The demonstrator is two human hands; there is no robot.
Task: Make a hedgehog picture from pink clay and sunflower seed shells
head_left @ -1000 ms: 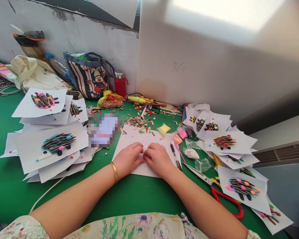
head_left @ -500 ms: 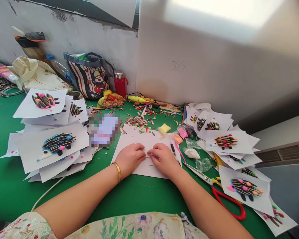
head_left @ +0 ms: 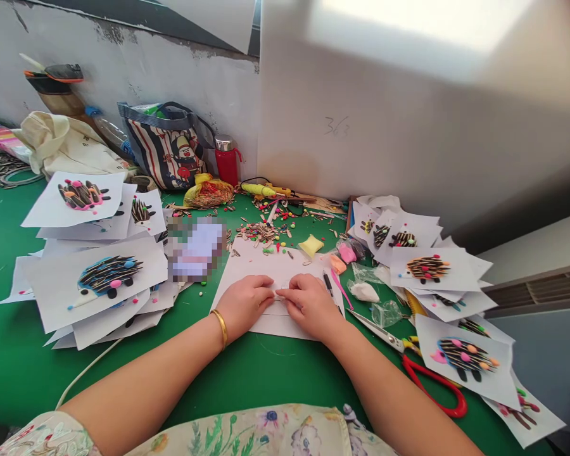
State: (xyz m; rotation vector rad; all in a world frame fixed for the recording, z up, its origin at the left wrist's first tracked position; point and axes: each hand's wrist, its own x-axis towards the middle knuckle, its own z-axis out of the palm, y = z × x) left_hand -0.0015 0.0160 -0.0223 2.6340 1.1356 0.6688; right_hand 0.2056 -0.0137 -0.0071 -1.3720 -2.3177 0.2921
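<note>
Both of my hands rest side by side on a white sheet of paper (head_left: 261, 259) that lies on the green table (head_left: 19, 367). My left hand (head_left: 243, 303), with a gold bangle at the wrist, has its fingers curled down onto the sheet. My right hand (head_left: 310, 304) is curled too, its fingertips meeting the left hand's at the middle of the paper. What they pinch, if anything, is too small to make out. A black pen (head_left: 327, 284) and a pink tool (head_left: 342, 290) lie just right of my right hand.
Stacks of finished hedgehog pictures (head_left: 105, 276) lie at the left, with more hedgehog pictures (head_left: 427, 268) at the right. Red-handled scissors (head_left: 422, 370) lie at the right front. Seeds and coloured beads (head_left: 266, 231), clay lumps (head_left: 311, 245), a striped bag (head_left: 171, 149) and a red flask (head_left: 227, 161) stand behind.
My hands have shifted slightly right and forward on the sheet, and the fingertips stay together. The view has drifted a little.
</note>
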